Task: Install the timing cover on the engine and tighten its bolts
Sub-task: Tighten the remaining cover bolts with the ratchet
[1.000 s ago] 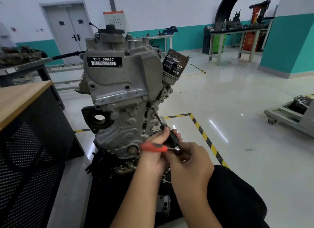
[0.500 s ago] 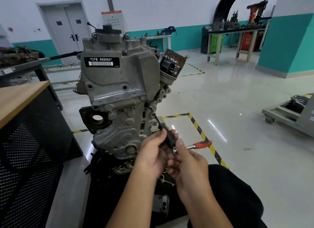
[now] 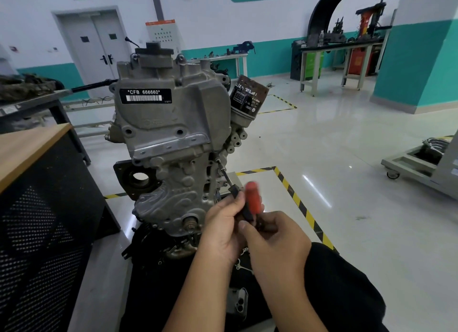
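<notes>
One engine [image 3: 173,143], one oil filter [image 3: 247,100], one red-handled ratchet [image 3: 252,203], one phone [image 3: 238,300] and two hands are counted, and seemingly three workbenches are seen in the blurred background.

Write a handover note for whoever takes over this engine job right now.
Left hand grips the black extension bar, its tip on a bolt at the timing cover's right edge. Right hand holds the ratchet; its red handle is motion-blurred.
Done: cover sits on the engine.
Left: finish this bolt, then check the rest; which are tight cannot be told.
</notes>
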`<state>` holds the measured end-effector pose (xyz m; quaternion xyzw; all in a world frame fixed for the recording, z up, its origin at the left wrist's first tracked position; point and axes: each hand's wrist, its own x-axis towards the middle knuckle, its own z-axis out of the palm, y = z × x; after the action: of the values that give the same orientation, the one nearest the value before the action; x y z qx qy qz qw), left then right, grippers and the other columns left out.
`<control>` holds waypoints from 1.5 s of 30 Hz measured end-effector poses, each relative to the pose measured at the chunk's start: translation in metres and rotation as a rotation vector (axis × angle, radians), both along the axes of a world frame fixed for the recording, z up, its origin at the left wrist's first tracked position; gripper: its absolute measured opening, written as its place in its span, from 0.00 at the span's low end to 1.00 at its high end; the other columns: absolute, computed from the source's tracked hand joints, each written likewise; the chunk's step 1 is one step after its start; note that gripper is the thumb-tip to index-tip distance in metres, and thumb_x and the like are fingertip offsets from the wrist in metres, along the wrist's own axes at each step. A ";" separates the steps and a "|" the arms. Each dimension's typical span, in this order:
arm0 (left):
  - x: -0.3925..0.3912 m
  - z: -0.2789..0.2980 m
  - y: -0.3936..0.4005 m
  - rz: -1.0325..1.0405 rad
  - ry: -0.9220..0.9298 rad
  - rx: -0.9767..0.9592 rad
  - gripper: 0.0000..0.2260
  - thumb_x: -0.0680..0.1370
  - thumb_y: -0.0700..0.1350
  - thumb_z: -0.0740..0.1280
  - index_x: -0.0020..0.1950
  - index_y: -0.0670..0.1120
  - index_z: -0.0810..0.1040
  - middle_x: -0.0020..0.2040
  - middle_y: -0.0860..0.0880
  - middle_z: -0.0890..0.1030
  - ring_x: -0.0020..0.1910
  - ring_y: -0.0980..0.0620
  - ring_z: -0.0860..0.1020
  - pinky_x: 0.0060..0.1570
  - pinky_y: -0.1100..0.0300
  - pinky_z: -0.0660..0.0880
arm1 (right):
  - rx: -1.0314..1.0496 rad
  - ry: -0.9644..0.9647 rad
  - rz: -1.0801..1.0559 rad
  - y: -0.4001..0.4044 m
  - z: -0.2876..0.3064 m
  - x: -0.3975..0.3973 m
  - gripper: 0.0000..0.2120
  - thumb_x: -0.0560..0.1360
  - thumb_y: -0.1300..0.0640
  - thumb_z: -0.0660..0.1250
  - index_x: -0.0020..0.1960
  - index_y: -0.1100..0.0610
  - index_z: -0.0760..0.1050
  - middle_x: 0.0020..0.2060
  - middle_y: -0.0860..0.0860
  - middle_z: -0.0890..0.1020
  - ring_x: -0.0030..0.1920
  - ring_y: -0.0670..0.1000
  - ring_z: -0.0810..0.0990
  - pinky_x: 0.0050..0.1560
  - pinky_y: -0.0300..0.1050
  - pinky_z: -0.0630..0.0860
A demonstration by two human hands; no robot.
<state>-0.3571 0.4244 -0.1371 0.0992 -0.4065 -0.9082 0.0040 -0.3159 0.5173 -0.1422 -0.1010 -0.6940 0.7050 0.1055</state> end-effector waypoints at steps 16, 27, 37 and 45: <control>0.002 -0.001 -0.011 -0.047 0.033 -0.045 0.10 0.72 0.42 0.72 0.50 0.37 0.82 0.45 0.39 0.85 0.33 0.45 0.83 0.30 0.56 0.82 | -0.826 -0.254 0.332 0.013 0.009 -0.001 0.08 0.75 0.57 0.75 0.45 0.63 0.84 0.31 0.56 0.81 0.25 0.47 0.77 0.25 0.39 0.75; 0.001 -0.004 -0.005 -0.037 0.049 -0.064 0.07 0.76 0.39 0.68 0.47 0.39 0.85 0.47 0.37 0.85 0.38 0.44 0.85 0.34 0.53 0.83 | -0.589 -0.169 0.224 0.015 0.003 -0.008 0.08 0.75 0.56 0.76 0.40 0.59 0.84 0.27 0.50 0.81 0.27 0.47 0.78 0.26 0.39 0.75; 0.003 -0.003 -0.007 -0.042 0.027 -0.096 0.06 0.73 0.42 0.71 0.44 0.42 0.87 0.46 0.38 0.85 0.40 0.45 0.85 0.32 0.54 0.81 | -0.759 -0.234 0.282 0.012 0.003 -0.006 0.07 0.74 0.56 0.76 0.44 0.60 0.84 0.32 0.53 0.81 0.27 0.48 0.75 0.27 0.40 0.74; 0.005 0.001 -0.005 -0.055 0.002 0.078 0.10 0.71 0.44 0.75 0.49 0.41 0.84 0.47 0.40 0.84 0.45 0.43 0.84 0.45 0.48 0.83 | -0.701 -0.209 0.281 0.001 0.005 0.000 0.10 0.73 0.52 0.77 0.45 0.58 0.84 0.32 0.54 0.83 0.26 0.47 0.77 0.25 0.39 0.75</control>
<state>-0.3525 0.4199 -0.1357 0.0871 -0.3733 -0.9233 -0.0242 -0.3158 0.5181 -0.1372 -0.1060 -0.4250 0.8929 -0.1044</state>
